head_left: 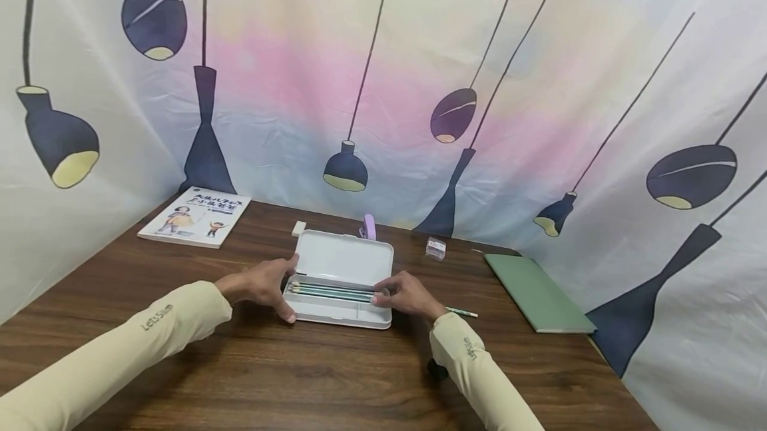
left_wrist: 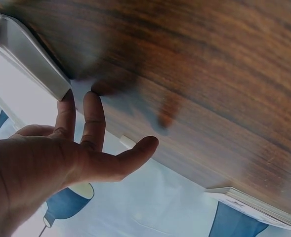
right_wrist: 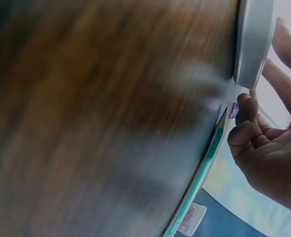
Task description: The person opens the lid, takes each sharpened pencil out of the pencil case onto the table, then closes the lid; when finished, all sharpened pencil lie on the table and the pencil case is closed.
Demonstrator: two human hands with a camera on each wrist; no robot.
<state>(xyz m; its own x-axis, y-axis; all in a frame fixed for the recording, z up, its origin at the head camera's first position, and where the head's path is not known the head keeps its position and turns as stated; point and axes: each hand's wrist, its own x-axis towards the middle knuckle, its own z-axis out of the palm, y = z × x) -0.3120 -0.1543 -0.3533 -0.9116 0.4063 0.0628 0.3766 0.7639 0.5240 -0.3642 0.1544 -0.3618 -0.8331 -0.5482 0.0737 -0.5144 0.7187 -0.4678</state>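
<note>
Touches the pencil case [head_left: 344,258], just right of the spread left hand [head_left: 260,282]. Holds the right hand [head_left: 410,294] at its other end; cannot tell whether pinching pencils [head_left: 335,293] inside. Could spill those by tilting, or roll the loose pencil [head_left: 463,312], right of that hand, by swinging outward.

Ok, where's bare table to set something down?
In front of the pencil case, between the sleeves; also between the book and left hand. Crowded: the case's right end, by the right hand and loose pencil, and behind it, with a white block and purple item.
</note>
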